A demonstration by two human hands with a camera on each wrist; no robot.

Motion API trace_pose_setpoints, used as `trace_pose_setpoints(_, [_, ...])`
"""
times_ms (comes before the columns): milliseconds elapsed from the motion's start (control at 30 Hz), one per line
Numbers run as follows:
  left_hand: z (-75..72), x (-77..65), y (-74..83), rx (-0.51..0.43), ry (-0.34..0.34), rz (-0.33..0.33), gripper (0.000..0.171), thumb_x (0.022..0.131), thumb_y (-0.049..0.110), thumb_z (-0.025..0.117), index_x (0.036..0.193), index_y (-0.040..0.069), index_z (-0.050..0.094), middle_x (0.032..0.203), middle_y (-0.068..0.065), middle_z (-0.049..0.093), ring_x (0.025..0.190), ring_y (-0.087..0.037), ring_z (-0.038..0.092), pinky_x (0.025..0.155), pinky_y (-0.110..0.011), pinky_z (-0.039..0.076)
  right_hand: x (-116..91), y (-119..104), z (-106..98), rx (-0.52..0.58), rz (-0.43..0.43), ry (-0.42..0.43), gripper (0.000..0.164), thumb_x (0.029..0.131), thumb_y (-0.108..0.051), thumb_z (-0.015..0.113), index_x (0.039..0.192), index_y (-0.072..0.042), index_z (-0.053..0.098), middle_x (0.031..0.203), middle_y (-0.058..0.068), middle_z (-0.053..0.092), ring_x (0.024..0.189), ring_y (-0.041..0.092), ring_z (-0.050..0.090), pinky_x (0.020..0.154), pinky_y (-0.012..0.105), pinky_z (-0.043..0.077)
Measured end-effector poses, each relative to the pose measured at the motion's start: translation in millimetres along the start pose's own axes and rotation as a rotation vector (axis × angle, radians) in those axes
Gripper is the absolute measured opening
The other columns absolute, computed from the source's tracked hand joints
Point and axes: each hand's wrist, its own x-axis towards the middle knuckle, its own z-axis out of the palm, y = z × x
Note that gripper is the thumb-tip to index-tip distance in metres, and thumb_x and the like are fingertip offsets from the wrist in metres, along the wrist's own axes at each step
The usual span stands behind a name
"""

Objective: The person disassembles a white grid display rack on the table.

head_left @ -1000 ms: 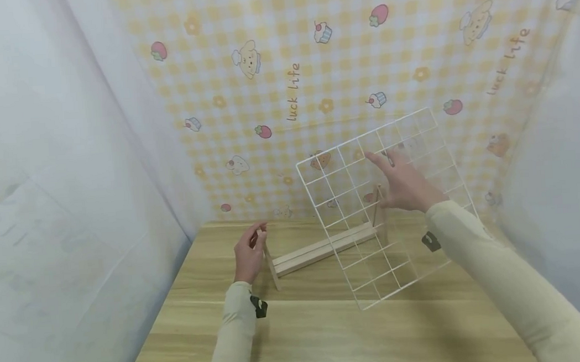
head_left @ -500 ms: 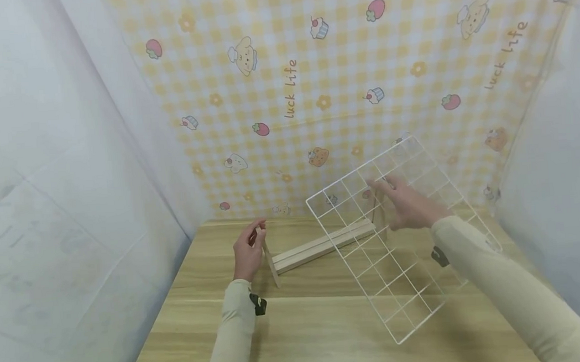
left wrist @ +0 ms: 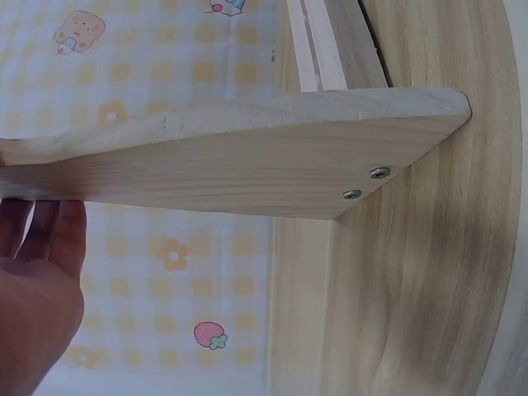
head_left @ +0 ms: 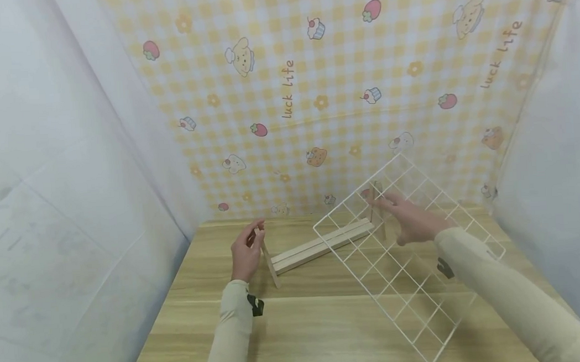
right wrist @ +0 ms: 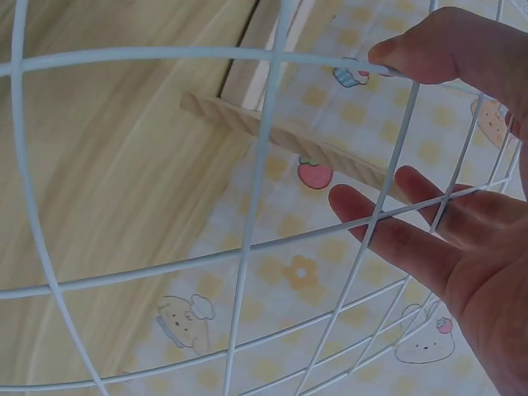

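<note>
A low wooden stand has a grooved crossbar (head_left: 324,247) between two upright end boards. My left hand (head_left: 246,255) pinches the upper end of the left end board (head_left: 270,262); two screw heads (left wrist: 379,172) show low on that board in the left wrist view. My right hand (head_left: 412,218) holds a white wire grid panel (head_left: 420,287), tilted over the right part of the stand. In the right wrist view, the thumb (right wrist: 429,49) lies at one wire and the fingers (right wrist: 404,243) spread at others. Behind the grid is the right end board (right wrist: 289,140), near those fingertips; contact with it is unclear.
The stand is on a wood-grain table (head_left: 319,334). Behind it hangs a yellow checked cloth (head_left: 343,78) with cartoon prints. White sheets (head_left: 61,189) enclose the left and right sides.
My right hand has lowered the wire grid, which has turned so its near corner swings down and to the right. The left hand and the stand have stayed about where they were.
</note>
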Motion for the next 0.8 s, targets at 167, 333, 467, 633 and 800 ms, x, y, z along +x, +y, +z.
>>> trace_pose_setpoints(167, [-2.4,-3.0,2.1,0.004,-0.003,-0.001,0.033,0.1,0.015,0.062,0.133,0.012,0.064,0.127,-0.01,0.069,0.132,-0.027,0.057,0.117,-0.044,0.044,-5.5,7.0,6.5,0.028,0.035,-0.034,0.122,0.055,0.015,0.083,0.158,-0.02,0.029,0.159,0.03,0.021,0.12,0.05,0.055,0.063,0.021,0.059])
trace_pose_setpoints(333, [-6.1,-6.3,1.3,0.007,0.002,-0.005,0.033,0.099,0.014,0.063,0.132,0.012,0.065,0.126,-0.01,0.069,0.131,-0.027,0.058,0.116,-0.041,0.045,-12.2,8.7,11.9,0.047,0.045,-0.054,0.122,0.055,0.016,0.082,0.158,-0.023,0.03,0.163,0.031,0.015,0.127,0.057,0.048,0.058,0.016,0.055])
trace_pose_setpoints(467, [-10.0,-9.6,0.8,0.008,-0.002,0.0,0.033,0.099,0.014,0.064,0.131,0.011,0.065,0.124,-0.01,0.069,0.131,-0.027,0.059,0.115,-0.04,0.046,-16.7,9.1,16.0,0.054,0.047,-0.064,0.121,0.055,0.016,0.082,0.158,-0.02,0.031,0.162,0.033,0.014,0.136,0.061,0.036,0.061,0.018,0.057])
trace_pose_setpoints(633, [-12.9,-14.6,0.6,0.005,-0.008,-0.001,0.034,0.098,0.015,0.066,0.132,0.014,0.065,0.123,-0.008,0.069,0.132,-0.025,0.058,0.115,-0.04,0.046,-21.1,13.0,21.7,0.039,0.02,-0.057,0.121,0.053,0.017,0.083,0.157,-0.02,0.034,0.16,0.032,0.02,0.135,0.059,0.039,0.061,0.019,0.056])
trace_pose_setpoints(800, [-14.0,-20.4,2.3,-0.011,0.004,-0.008,0.034,0.097,0.017,0.067,0.131,0.013,0.065,0.124,-0.01,0.069,0.132,-0.024,0.057,0.115,-0.039,0.047,-22.2,18.3,28.3,0.021,0.002,-0.08,0.123,0.054,0.017,0.083,0.157,-0.027,0.033,0.163,0.027,0.019,0.141,0.055,0.035,0.067,0.019,0.058])
